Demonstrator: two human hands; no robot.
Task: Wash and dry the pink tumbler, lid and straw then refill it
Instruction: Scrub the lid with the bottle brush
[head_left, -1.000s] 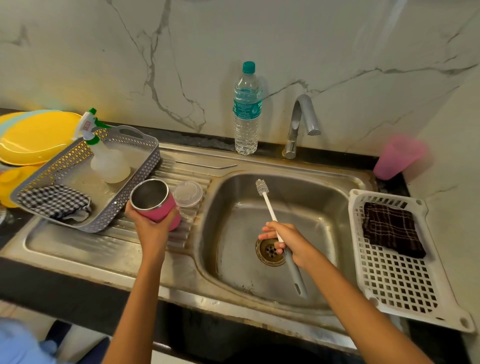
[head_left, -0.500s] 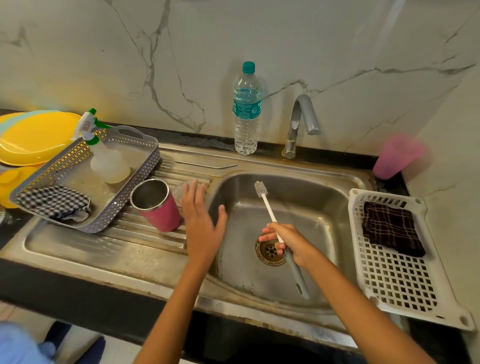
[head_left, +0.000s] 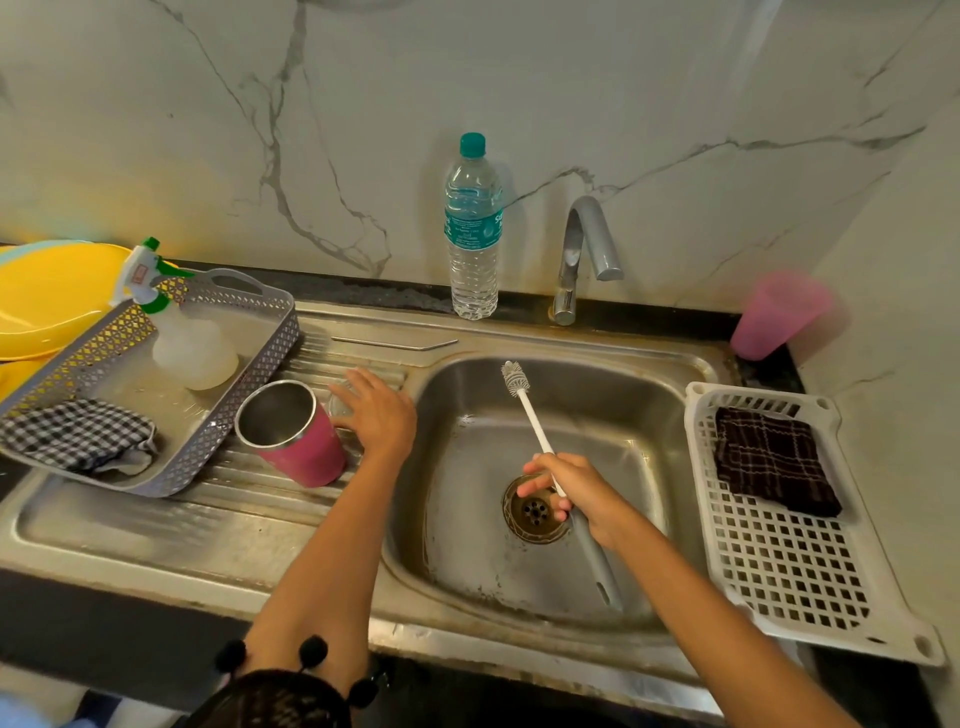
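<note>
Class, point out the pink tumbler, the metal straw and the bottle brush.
pink tumbler (head_left: 311, 457): head view, pink side wall.
metal straw (head_left: 389, 344): head view, middle of tube.
bottle brush (head_left: 532, 421): head view, white shaft.

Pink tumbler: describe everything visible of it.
The tumbler has a pink outer wall and a bare steel rim and inside, which looks empty. Its mouth is uncovered. It stands mouth up on the ribbed drainboard, left of the basin, close to the corner of the grey basket. The left hand lies just right of it. Whether the hand or the basket touches it cannot be told.
</note>
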